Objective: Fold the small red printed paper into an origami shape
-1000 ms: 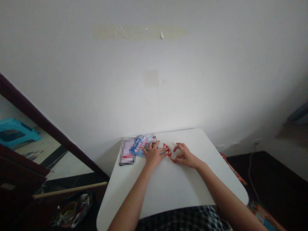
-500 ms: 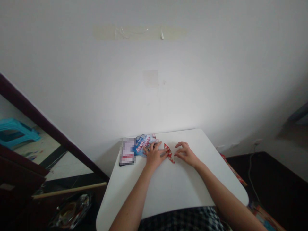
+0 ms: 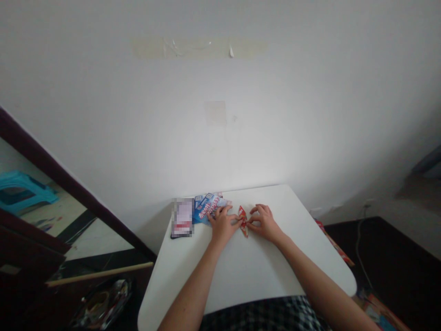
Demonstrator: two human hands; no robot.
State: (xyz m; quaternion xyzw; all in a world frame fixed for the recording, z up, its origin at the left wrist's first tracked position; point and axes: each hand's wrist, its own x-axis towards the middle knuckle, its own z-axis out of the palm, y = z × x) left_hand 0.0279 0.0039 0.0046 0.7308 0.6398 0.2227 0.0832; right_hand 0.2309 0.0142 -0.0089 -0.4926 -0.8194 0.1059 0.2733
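A small red-and-white folded paper (image 3: 243, 221) stands out on the white table between my hands, pointed at its top and bottom ends. My left hand (image 3: 223, 223) has its thumb and a finger closed on the paper's left side. From the right, my right hand (image 3: 265, 222) pinches the paper's other side with thumb and forefinger. The fingertips partly cover the paper's middle. A blue printed leaflet (image 3: 206, 207) lies just beyond my left hand, which hides part of it.
A phone-like flat object (image 3: 182, 217), its face blurred, lies at the table's (image 3: 255, 276) back left, against the wall (image 3: 275, 115). On the floor at left is a bin (image 3: 103, 303) with rubbish. A blue stool (image 3: 27, 188) shows beyond the dark frame.
My right hand has moved left and now touches the paper. The paper has turned slightly more upright, and my left hand has shifted a little right.
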